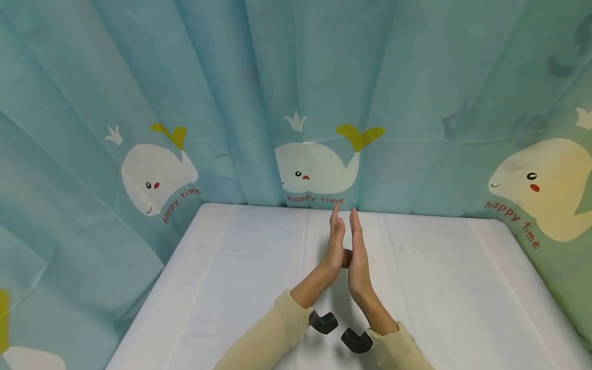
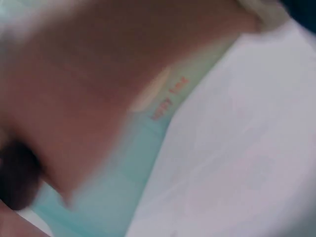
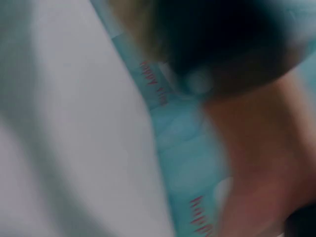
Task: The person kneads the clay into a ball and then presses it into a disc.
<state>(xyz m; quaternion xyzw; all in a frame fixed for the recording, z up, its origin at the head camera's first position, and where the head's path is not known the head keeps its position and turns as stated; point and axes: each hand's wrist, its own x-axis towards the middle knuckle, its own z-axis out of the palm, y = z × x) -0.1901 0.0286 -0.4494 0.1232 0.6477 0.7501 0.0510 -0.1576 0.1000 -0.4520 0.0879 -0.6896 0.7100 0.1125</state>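
A small, dark brown, rounded thing (image 1: 347, 258) sits between the two palms; its exact kind cannot be told. My left hand (image 1: 333, 252) touches it from the left, fingers straight and pointing away toward the curtain. From the other side my right hand (image 1: 358, 259) presses against it, also with straight fingers. Both hands are raised over the white table, palms facing each other, fingertips slightly apart. In the left wrist view the dark thing (image 2: 19, 175) shows blurred between the hands. Only a dark edge (image 3: 302, 222) of it appears in the right wrist view.
A white-covered table (image 1: 259, 252) spreads beneath the hands. Behind and at the sides hangs a blue-green curtain (image 1: 222, 92) with printed whales and red lettering. Black wrist cameras (image 1: 324, 322) stick out from both beige sleeves (image 1: 265, 339), close to each other.
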